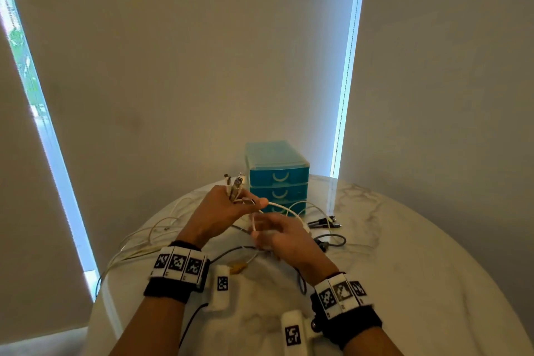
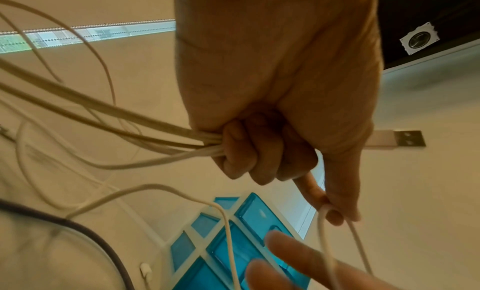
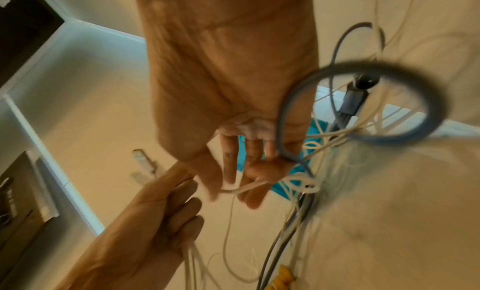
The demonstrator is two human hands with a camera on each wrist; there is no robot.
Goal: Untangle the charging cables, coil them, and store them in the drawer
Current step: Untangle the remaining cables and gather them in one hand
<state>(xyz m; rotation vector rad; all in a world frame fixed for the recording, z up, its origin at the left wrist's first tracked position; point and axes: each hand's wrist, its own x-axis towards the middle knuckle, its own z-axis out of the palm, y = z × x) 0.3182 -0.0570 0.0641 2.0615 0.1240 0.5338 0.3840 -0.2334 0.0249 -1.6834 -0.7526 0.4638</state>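
My left hand (image 1: 245,202) is raised over the table and grips a bundle of white charging cables (image 2: 145,134) in its fist. Their USB plugs (image 1: 235,182) stick up above the knuckles. Its thumb and forefinger also pinch a loop of one white cable (image 2: 322,233). My right hand (image 1: 261,235), blurred by motion, is just below and to the right. Its thumb and fingers hold a strand of that white cable (image 3: 244,189). The blue three-drawer unit (image 1: 277,176) stands behind both hands with its drawers closed.
Loose white cables (image 1: 144,240) trail over the round marble table (image 1: 404,254) to the left. Dark grey cables (image 1: 329,237) and black plugs (image 1: 323,222) lie to the right of my hands. A yellow connector (image 1: 238,267) lies between my wrists. A grey cable loop (image 3: 363,101) hangs near my right palm.
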